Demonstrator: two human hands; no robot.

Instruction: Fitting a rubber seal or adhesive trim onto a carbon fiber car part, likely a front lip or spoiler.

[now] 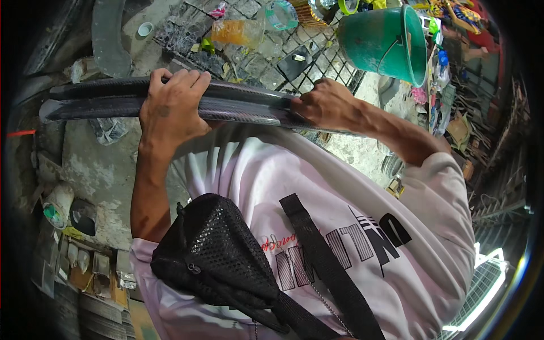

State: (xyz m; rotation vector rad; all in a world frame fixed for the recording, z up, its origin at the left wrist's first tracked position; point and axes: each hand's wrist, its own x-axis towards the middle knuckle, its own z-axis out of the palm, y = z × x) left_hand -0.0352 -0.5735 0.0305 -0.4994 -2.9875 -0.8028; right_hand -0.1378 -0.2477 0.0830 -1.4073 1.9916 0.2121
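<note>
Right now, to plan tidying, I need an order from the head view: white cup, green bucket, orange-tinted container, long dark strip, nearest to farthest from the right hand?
From the right hand:
1. Long dark strip: in its grip.
2. Green bucket: beyond, to the right.
3. Orange-tinted container: beyond, to the left.
4. White cup: farther left, upper left.

A grey-black strip (243, 111) with fine woven-looking patterning shows between the left hand (173, 105) and the right hand (328, 105). Below the grip, a pale pinkish-white shirt (249, 161) bears black lettering (345, 249), partly striped, and red script (275, 242), beside a black mesh bag (212, 246) and black strap (334, 260). Beyond the grip are an amber container (235, 33) and, farther right, a green bucket (368, 45); below the left hand, mottled grey floor (93, 175).
</note>
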